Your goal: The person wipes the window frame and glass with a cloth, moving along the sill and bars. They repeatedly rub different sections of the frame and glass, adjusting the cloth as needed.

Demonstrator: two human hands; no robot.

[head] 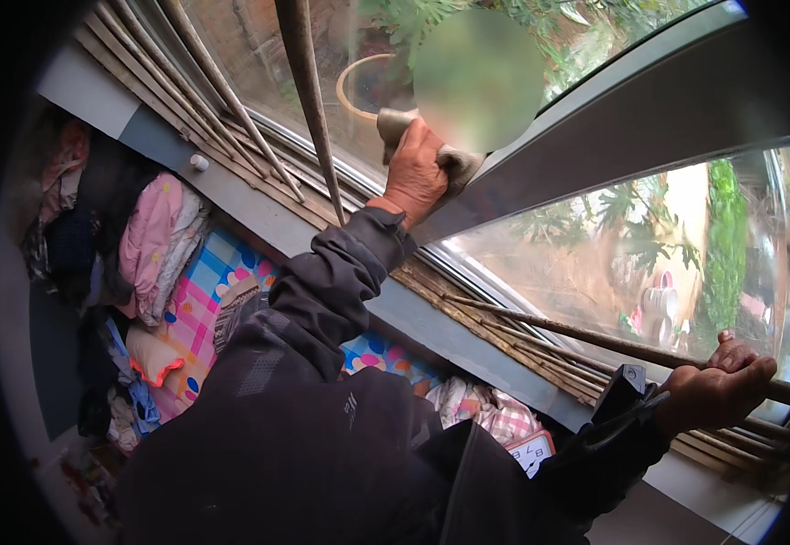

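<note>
My left hand (416, 167) grips a bunched grey-beige cloth (459, 163). The cloth lies against the lower corner of a window pane (361, 41), beside the broad grey window frame (572, 116). At the right, my right hand (715, 392) is closed around a long wooden pole (572, 332) that slants across the second pane (572, 238). A small black box-shaped device (619, 394) sits at my right wrist. Dark jacket sleeves cover both arms. A round blurred patch hides part of the upper pane.
More poles (231, 102) lean along the sill (449, 340), one thick pole (309, 102) close to my left hand. A small white cap (199, 162) rests on the ledge. Below are a patterned bedsheet (194, 300), folded bedding (153, 238), a pillow (153, 354) and a clock (531, 453).
</note>
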